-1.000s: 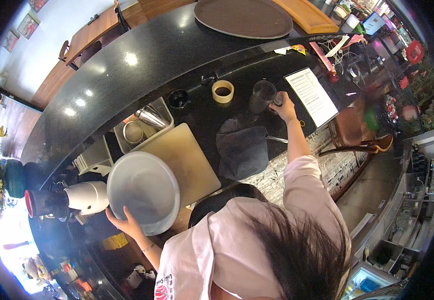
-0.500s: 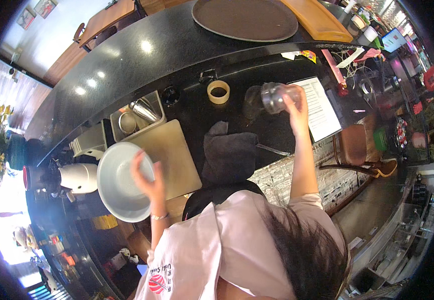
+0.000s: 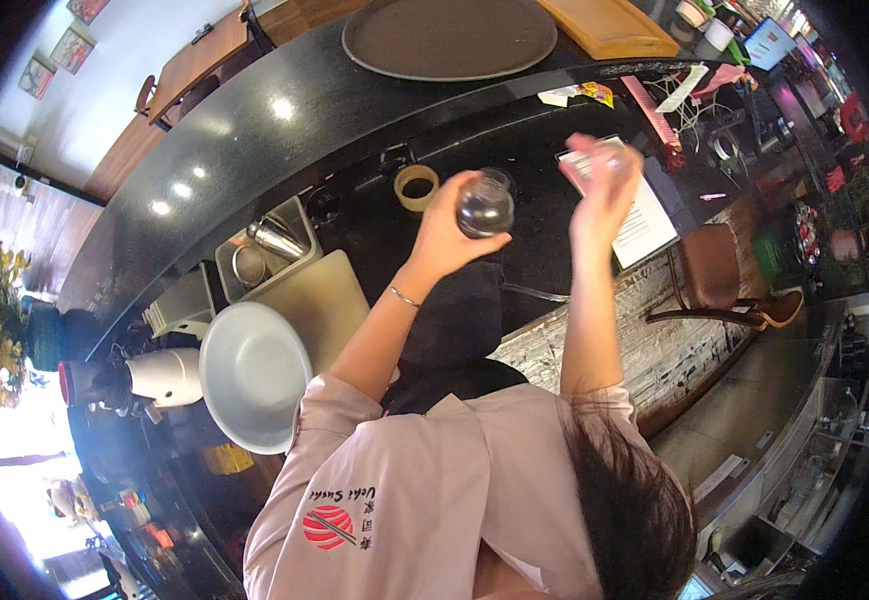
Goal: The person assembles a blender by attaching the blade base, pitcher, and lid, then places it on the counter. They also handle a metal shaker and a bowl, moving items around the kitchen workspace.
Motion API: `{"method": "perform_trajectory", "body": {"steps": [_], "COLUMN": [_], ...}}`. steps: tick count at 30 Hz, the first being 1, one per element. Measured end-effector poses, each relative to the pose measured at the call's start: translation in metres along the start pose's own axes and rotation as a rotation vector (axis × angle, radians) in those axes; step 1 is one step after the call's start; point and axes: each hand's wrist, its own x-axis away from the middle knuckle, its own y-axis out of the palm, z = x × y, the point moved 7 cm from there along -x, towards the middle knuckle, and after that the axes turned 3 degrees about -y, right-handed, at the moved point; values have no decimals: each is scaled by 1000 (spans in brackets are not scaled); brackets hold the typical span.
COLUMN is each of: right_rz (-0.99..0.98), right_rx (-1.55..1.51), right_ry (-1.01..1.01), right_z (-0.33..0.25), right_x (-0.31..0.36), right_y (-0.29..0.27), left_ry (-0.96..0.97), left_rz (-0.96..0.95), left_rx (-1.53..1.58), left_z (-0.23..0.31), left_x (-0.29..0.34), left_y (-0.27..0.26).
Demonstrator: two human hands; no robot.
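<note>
My left hand [image 3: 444,232] is wrapped round a small clear jar [image 3: 485,208] above the dark counter. The jar is see-through, with its round opening or base facing up; I cannot tell which. My right hand [image 3: 606,190] is raised over a printed sheet on a clipboard [image 3: 646,232], apart from the jar. Motion smears its fingers, and a pale, shiny patch shows among them that I cannot make out. A dark folded cloth [image 3: 454,320] lies between my forearms, hard to see against the counter. A roll of tan tape [image 3: 416,188] stands just beyond my left hand.
On the left are a large pale bowl [image 3: 254,375], a cutting board [image 3: 319,305] and a bin with metal shakers [image 3: 299,240]. A raised ledge [image 3: 304,125] runs along the far side, bearing a round brown tray [image 3: 449,35]. Cables and a pink strip [image 3: 649,110] lie far right.
My left hand has moved from over the bowl to the counter's middle and now grips a clear jar. My right hand, which held a clear jar, has shifted slightly right and away from it.
</note>
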Motion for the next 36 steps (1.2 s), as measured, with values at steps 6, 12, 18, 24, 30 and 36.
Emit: {"method": "perform_trajectory", "body": {"steps": [6,12,18,24,30,36], "right_rz": [-198,-304,-458,-514,-566,-543], "right_rx": [138,355,368,452,550,519], "right_ry": [188,152,153,173,102,148], "right_z": [44,94,108,114,107,117], "right_x": [-40,5,8,5,7,11], "right_y": [-19,-3,21,25,31,20], "left_ry": [29,21,16,-28,-33,63], "left_rz": [-34,61,115,62,121,83], "left_rx": [49,2,-103,-101,-125,-145], "left_z": [-29,-48,-53,-64,-60,-48], "left_x": [-29,-37,-48,-53,-47,-33], "left_y": [26,44,42,41,43,52]}}
